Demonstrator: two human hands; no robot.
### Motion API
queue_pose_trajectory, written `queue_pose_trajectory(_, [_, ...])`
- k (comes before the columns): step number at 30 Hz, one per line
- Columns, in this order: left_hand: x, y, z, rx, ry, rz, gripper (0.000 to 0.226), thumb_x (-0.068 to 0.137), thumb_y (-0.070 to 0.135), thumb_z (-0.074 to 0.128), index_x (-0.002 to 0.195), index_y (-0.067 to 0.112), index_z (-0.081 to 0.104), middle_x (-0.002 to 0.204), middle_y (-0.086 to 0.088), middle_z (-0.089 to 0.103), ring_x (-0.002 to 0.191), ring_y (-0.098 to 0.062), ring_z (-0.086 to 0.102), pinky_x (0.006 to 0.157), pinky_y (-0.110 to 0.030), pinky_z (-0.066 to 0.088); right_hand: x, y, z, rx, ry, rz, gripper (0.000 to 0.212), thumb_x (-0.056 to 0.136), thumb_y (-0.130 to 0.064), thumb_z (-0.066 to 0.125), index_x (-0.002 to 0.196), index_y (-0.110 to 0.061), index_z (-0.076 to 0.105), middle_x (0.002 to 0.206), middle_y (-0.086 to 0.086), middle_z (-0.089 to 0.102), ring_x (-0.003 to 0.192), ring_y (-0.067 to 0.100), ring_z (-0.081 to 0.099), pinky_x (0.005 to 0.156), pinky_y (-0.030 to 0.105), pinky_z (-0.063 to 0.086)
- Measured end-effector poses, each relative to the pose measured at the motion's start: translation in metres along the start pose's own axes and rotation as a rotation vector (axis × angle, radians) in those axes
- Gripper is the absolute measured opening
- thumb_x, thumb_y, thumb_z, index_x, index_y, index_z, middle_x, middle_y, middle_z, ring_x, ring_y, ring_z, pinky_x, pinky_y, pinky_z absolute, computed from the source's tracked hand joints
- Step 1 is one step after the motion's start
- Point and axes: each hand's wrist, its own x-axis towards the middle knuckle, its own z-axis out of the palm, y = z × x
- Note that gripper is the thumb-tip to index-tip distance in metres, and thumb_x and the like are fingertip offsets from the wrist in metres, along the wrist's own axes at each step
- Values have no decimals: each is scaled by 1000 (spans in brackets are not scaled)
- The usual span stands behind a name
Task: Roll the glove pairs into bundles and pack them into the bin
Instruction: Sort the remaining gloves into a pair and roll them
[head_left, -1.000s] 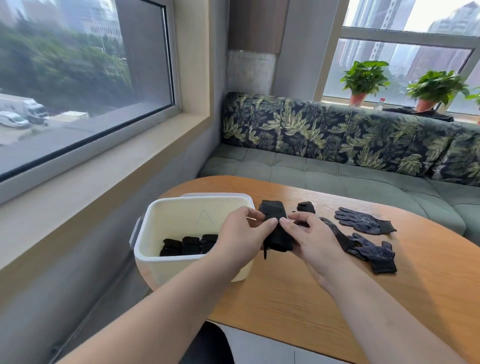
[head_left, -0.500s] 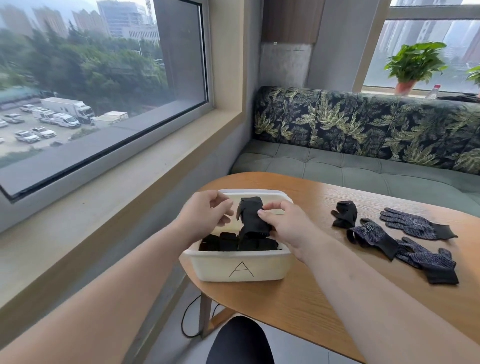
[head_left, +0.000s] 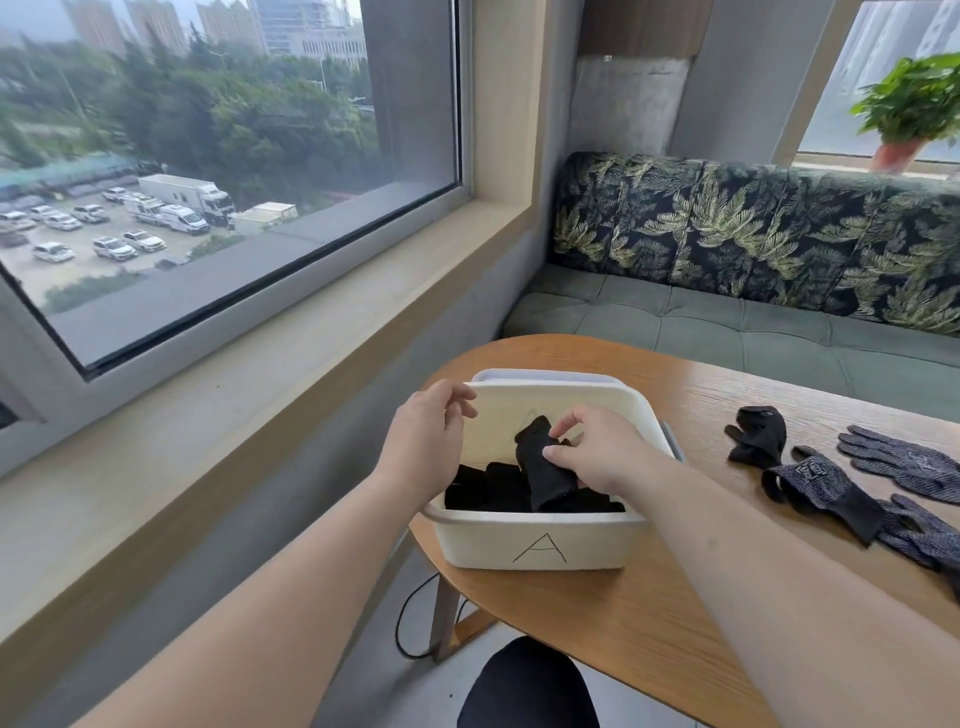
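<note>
right hand (head_left: 602, 454) gripping glove bundle (head_left: 545, 470), bin (head_left: 540, 540)

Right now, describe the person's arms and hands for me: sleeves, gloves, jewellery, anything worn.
The left forearm and right forearm are bare, with no sleeve in view. The left hand and right hand wear no gloves, and no watch, ring or bracelet shows.

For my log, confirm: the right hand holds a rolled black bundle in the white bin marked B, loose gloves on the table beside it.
The head view shows the bin marked A, not B. The rest stands: right hand holding the rolled black bundle in it, loose gloves on the table beside.
</note>
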Motion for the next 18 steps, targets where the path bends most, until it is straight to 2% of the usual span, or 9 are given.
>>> queue_pose_trajectory(2, [0,-2,1,-2,9,1,32,112,13,38,115,34,63,109,16,70,107,-6,57,82,-15,40,5,-10,13,-54,-48,-12,18,96,-28,78,104,-30,62,103,6,71,90,27,74,88,47,64])
queue_pose_trajectory(6, [1,-4,3,-37,22,-8,32,110,13,38,115,33,62,105,17,71,108,-12,58,84,-26,42,10,-31,37,-138,-105,-38,21,96,-23,78,108,-25,62,102,2,61,96,26,71,86,44,65])
queue_pose_trajectory(12, [2,-7,4,-131,68,-42,30,109,13,41,113,31,64,97,17,75,87,-13,55,77,-28,42,11,-50,61,-213,-255,-1,29,100,-18,74,125,-15,61,101,6,60,93,31,78,87,44,65])
queue_pose_trajectory(15, [1,-8,5,-131,79,-42,28,109,15,42,112,31,65,96,15,74,82,-13,53,77,-30,43,13,-51,64,-199,-289,13,31,100,-16,74,127,-15,60,101,4,60,81,23,74,67,30,62])
queue_pose_trajectory(16, [2,-8,5,-134,80,-42,28,109,15,42,112,31,65,96,15,74,80,-12,52,77,-30,43,14,-51,65,-161,-296,27,31,100,-15,75,127,-15,60,103,4,59,80,22,73,64,28,61])
queue_pose_trajectory(18, [2,-8,5,-136,83,-48,27,109,15,42,111,31,65,96,15,74,79,-11,52,75,-30,42,16,-49,66,-123,-315,38,30,99,-16,76,125,-16,61,105,4,61,87,25,76,79,35,65])
